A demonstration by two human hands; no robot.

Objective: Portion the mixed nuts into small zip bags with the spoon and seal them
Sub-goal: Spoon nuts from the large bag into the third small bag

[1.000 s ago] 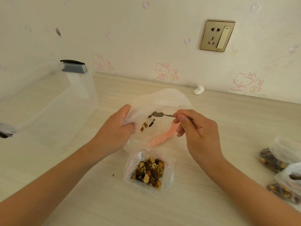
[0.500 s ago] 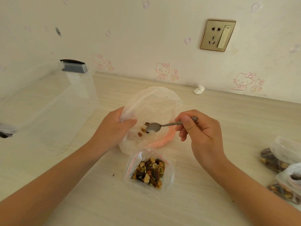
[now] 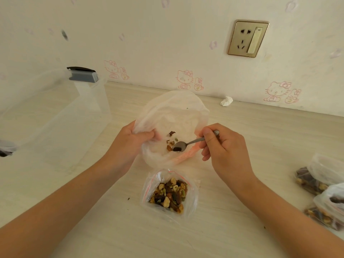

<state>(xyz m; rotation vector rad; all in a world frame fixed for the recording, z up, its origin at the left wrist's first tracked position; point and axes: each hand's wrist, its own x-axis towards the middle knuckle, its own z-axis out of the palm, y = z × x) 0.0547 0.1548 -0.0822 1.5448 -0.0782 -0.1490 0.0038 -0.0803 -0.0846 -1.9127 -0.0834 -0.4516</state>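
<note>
Left hand (image 3: 131, 144) grips large translucent plastic bag (image 3: 173, 112); right hand (image 3: 223, 151) pinches small metal spoon (image 3: 181, 145) among its few nuts (image 3: 170, 142)

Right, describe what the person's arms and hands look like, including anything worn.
Nothing is worn. The left hand and right hand show no gloves, rings or watch. The left forearm and right forearm are bare to the frame's edge, no sleeve in view. The right thumbnail is short, unpainted.
</note>
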